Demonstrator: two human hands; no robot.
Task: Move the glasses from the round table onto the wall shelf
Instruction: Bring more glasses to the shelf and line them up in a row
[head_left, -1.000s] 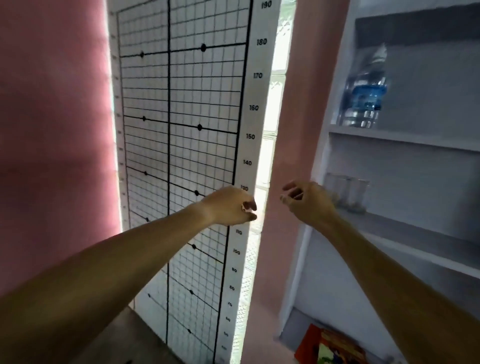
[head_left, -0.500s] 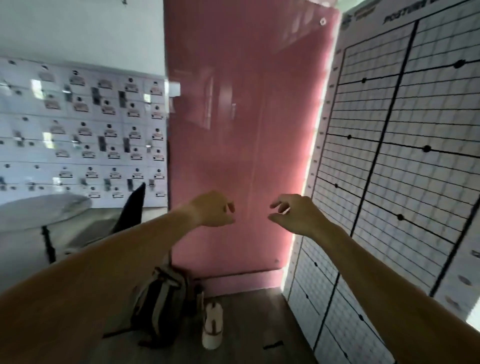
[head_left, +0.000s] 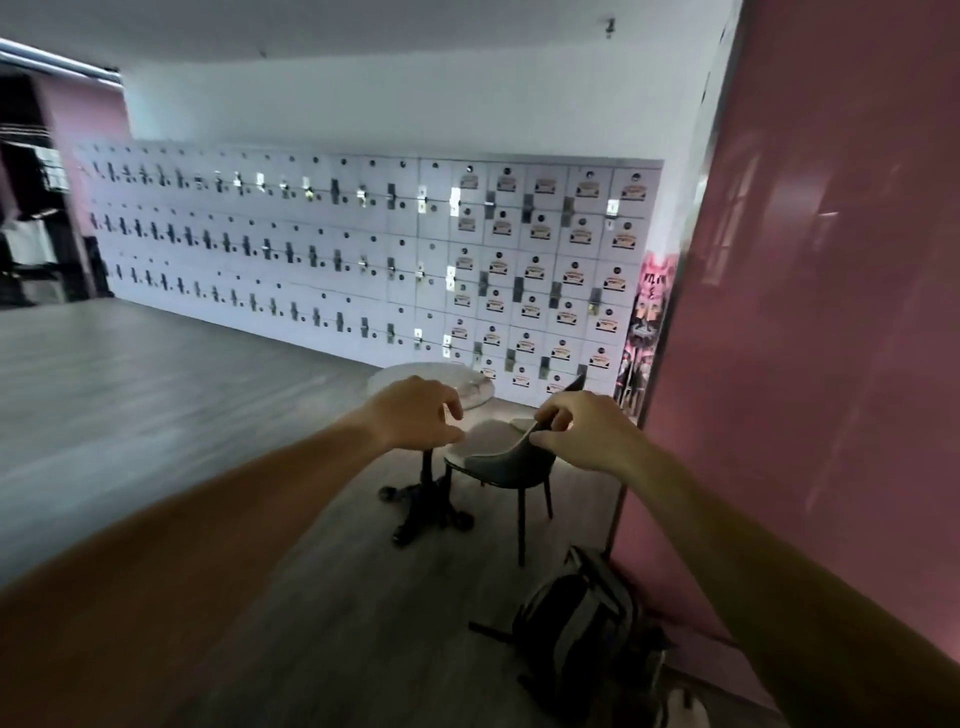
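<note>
Both arms reached toward a round table (head_left: 467, 387) and chair (head_left: 498, 457); left hand (head_left: 415, 413) and right hand (head_left: 584, 431) loosely curled, empty.

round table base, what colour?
Black, an ornate pedestal base under the pale round table top. Head view shows it best.

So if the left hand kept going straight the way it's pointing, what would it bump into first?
Probably the round table, whose top shows just beyond the left hand. Depth is hard to judge, and nothing else shows in between.
</note>
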